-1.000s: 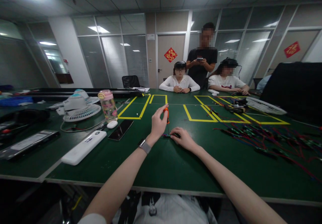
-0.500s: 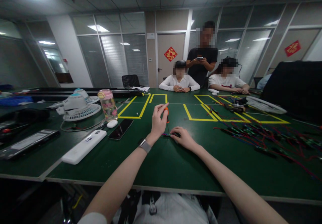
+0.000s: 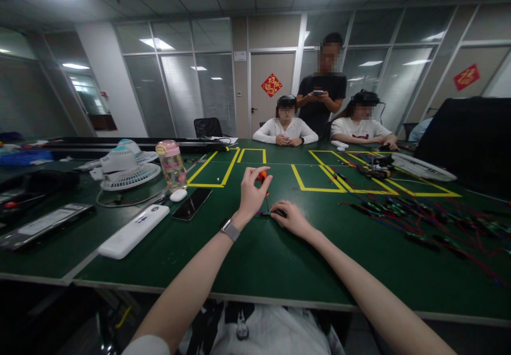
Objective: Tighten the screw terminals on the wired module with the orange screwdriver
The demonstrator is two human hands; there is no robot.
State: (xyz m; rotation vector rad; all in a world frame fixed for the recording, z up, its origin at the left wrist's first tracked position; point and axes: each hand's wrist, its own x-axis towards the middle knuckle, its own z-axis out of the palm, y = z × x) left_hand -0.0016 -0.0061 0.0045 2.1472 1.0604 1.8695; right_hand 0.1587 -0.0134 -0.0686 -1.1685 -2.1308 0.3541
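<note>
My left hand [image 3: 250, 195] is curled around the orange handle of a screwdriver [image 3: 262, 176], its index finger and thumb bowed about the grip. The screwdriver stands nearly upright, with its thin shaft running down to a small green circuit board [image 3: 264, 214] on the table. My right hand [image 3: 293, 219] rests on the tabletop just to the right, fingers closed on the board's right end and a dark part there. How the fingertips grip the board is too small to make out.
Left of my hands lie a black phone [image 3: 192, 204], a white power bank [image 3: 134, 231], a white case [image 3: 178, 195], a bottle [image 3: 171, 166] and a white fan [image 3: 130, 176]. Many wired boards [image 3: 415, 219] are heaped at right. Several people are across the green table [image 3: 255, 270].
My left index finger and thumb have spread apart around the screwdriver handle, which shows between them. My right hand and the board stay in place.
</note>
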